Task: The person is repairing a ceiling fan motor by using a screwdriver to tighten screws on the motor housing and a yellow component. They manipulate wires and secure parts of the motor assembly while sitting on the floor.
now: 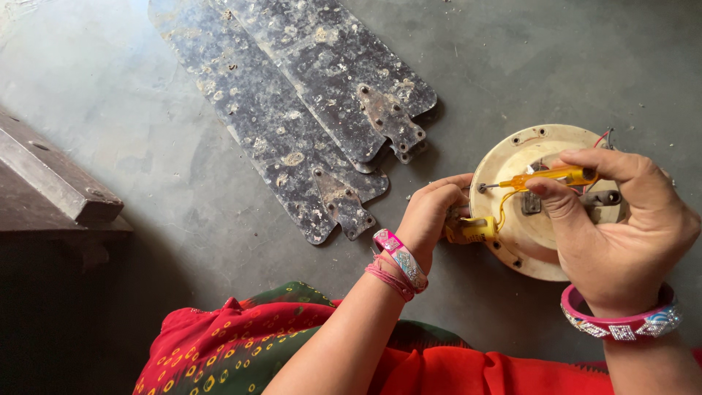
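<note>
A round cream-coloured fan motor housing lies on the grey floor at the right. My right hand grips a small yellow-handled screwdriver, whose metal tip points left at a screw near the housing's left rim. My left hand rests against the housing's left edge, its fingers curled beside a yellow capacitor with a yellow wire running up to the housing. Red wires stick out at the housing's upper right. Both wrists wear pink bangles.
Dirty dark fan blades with rusty mounting brackets lie overlapped on the floor at upper centre. A dark metal and wood object stands at the left edge. Red and green patterned cloth covers my lap at the bottom.
</note>
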